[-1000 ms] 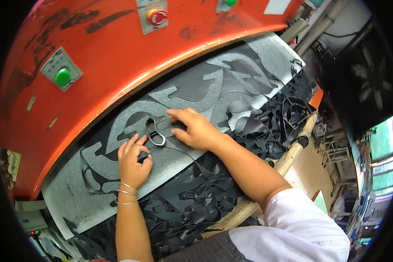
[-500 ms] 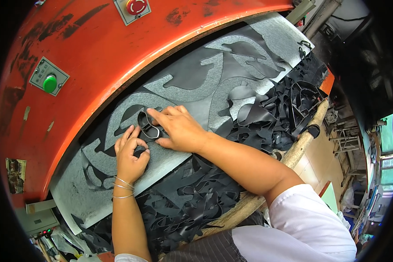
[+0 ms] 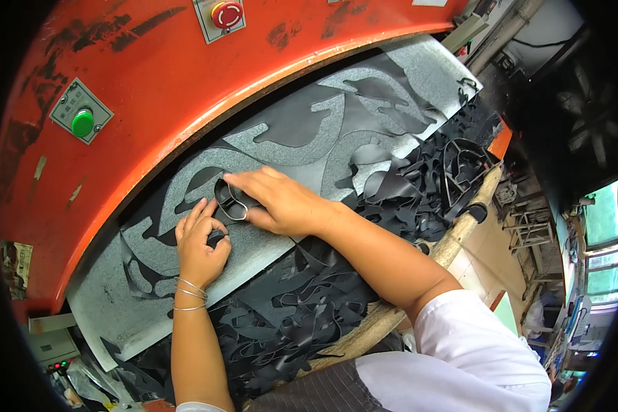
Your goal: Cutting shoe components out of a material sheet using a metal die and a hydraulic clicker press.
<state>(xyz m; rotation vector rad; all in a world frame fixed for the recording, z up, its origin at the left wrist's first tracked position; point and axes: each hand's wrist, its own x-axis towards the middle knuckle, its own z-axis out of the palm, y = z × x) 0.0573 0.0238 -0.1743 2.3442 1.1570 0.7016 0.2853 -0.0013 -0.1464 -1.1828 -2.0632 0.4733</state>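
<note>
I have the right hand (image 3: 281, 202) bent around a metal cutting die (image 3: 235, 217), with its first fingers at the far end and its thumb by the near end. The hand is part-way closed, like a wide pinch, and it has hold of the die. The die is a thin, hard strip bent into a long, wavy loop, with a shiny edge on the near side. It sits between my two hands, on the flat work.

My left hand (image 3: 202, 240) is just beside it. Its long fingers reach up, with the tips at the die's left side, and its thumb and first finger curl into a little round ring. Something dark shows inside that ring, but I can't tell if the hand grips it. Thin, smooth, silvery bangles (image 3: 190, 295) circle that wrist.

Under the die I see a black leather-like sheet (image 3: 302, 172), soft and a bit shiny, with big curvy holes in it. Pale grey shows through the holes from the cutting board (image 3: 103, 302), which looks rough and speckled.

Near me is a heap of black scraps (image 3: 281, 302), all curls, strips and points. A rough wooden pole (image 3: 456, 240) runs along its edge. Across the far side is the orange-red metal machine beam (image 3: 151, 96), scuffed with black, with a round green button (image 3: 82, 123) on it.
</note>
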